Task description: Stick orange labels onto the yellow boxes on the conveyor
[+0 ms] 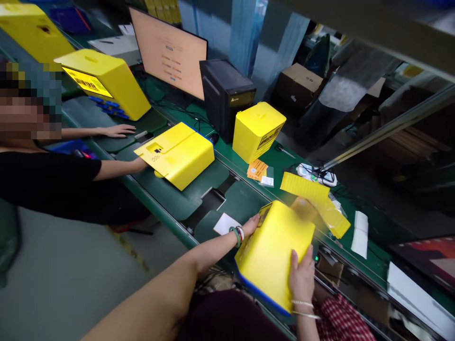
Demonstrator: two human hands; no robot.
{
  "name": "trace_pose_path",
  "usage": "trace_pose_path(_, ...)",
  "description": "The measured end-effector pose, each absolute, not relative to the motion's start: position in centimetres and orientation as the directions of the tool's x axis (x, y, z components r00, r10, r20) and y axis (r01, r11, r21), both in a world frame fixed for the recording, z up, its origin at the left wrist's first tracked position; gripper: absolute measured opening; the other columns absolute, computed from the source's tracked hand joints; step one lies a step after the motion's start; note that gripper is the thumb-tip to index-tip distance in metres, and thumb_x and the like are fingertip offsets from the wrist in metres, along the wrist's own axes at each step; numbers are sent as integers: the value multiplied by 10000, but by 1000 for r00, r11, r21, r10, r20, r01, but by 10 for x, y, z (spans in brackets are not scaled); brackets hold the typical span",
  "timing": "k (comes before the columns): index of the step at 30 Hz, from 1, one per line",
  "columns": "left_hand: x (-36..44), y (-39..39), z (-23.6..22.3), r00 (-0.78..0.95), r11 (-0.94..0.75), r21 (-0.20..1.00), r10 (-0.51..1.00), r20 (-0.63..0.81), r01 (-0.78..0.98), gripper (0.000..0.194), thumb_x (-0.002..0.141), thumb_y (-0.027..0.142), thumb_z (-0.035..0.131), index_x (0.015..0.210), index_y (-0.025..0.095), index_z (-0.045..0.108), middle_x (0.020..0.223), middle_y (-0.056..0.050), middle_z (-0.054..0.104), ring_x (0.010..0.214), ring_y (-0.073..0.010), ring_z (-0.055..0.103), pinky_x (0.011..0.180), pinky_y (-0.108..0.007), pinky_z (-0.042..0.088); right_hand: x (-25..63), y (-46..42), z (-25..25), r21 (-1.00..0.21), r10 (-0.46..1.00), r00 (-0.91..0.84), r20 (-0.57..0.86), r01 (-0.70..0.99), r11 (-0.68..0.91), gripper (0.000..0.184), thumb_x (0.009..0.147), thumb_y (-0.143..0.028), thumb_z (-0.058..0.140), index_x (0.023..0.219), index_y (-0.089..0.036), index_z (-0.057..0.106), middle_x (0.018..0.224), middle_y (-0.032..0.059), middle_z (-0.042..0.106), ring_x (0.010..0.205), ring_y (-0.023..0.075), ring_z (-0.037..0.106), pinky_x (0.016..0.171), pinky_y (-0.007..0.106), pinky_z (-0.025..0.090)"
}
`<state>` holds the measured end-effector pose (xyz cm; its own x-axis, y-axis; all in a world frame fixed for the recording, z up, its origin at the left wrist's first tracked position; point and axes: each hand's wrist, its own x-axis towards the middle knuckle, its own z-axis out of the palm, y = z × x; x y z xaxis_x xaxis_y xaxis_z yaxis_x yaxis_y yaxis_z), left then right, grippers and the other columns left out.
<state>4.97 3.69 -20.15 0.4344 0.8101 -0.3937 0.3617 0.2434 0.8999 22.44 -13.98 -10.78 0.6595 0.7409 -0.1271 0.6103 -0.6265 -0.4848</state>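
Observation:
A yellow box-shaped casing (280,251) with a blue edge is tilted close in front of me, over the near side of the bench. My left hand (251,224), with a green bangle on its wrist, grips the casing's upper left edge. On the right side, my right hand (302,277) lies against the casing with fingers bent and thumb apart, holding it. A white card (226,224) rests on the bench just beyond my left wrist. Past the casing, a strip of yellow labels (309,189) lies on the green table, with a blurred brownish shape beside it.
To the left, a person's hand (119,130) lies on the line; their other hand touches another yellow casing (181,151). More yellow casings (258,130) stand around a monitor (170,52) and a black computer tower (227,97). Orange cards (257,169) lie beyond the line. Red checked cloth (341,319) shows at lower right.

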Motion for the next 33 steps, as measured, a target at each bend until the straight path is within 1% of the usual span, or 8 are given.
trace_pose_path(6,-26,17,-205,352,25,652,825,-441,758,609,798,125,558,1392,166,428,1546,-167,281,1449,-335,174,1164,-540,180,199,-122,-107,-474,774,633,-8,679,-560,792,928,-613,269,1509,-74,253,1343,268,471,1197,374,505,966,502,412)
trace_pose_path(12,-73,28,-219,343,-113,427,788,-512,897,486,721,33,592,1195,120,528,1235,-208,549,1232,-338,440,1040,-526,319,206,-110,-84,-308,857,469,214,865,-396,570,952,-495,350,1361,-131,508,1449,228,376,1351,373,334,1049,567,325)
trace_pose_path(18,-74,27,-215,289,-37,459,822,-492,888,186,797,73,502,945,140,593,1273,-190,520,1277,-310,385,1033,-466,319,186,-83,-76,-316,928,338,156,907,-277,493,964,-420,351,1381,-198,492,1492,151,381,1419,320,259,1116,571,232)
trace_pose_path(21,-84,28,-207,252,78,534,818,-517,842,56,789,125,542,821,153,579,1064,-143,628,1137,-296,520,957,-431,397,184,-74,-78,-424,942,329,59,863,-275,457,944,-411,385,1306,-200,567,1465,134,439,1411,302,295,1133,568,218)
trace_pose_path(24,-94,26,-190,252,194,649,811,-527,735,106,811,266,574,824,163,551,841,-67,664,895,-235,628,804,-339,486,183,-74,-73,-670,932,363,3,693,-267,436,909,-452,446,1166,-169,658,1320,147,576,1289,287,469,1114,510,315)
trace_pose_path(27,-94,14,-155,302,240,798,835,-460,553,298,885,435,468,975,159,536,884,-50,684,829,-190,654,727,-284,516,159,-84,-64,-904,911,396,-114,339,-260,503,856,-497,555,1253,-191,598,1232,132,629,1149,249,582,1033,454,436)
trace_pose_path(30,-78,-8,-106,385,320,939,856,-345,130,387,850,482,538,1073,165,532,949,-55,690,814,-173,654,723,-280,523,116,-99,-56,-966,898,359,-256,-71,-247,701,740,-490,715,1353,-226,498,1210,113,639,1032,218,637,907,403,525)
trace_pose_path(33,-52,-31,-62,496,364,931,812,-308,-17,339,781,449,674,950,169,586,840,-24,679,719,-144,623,661,-247,507,91,-113,-49,-925,892,319,-320,-309,-221,542,687,-493,760,1114,-176,659,1004,75,714,877,210,670,824,384,552)
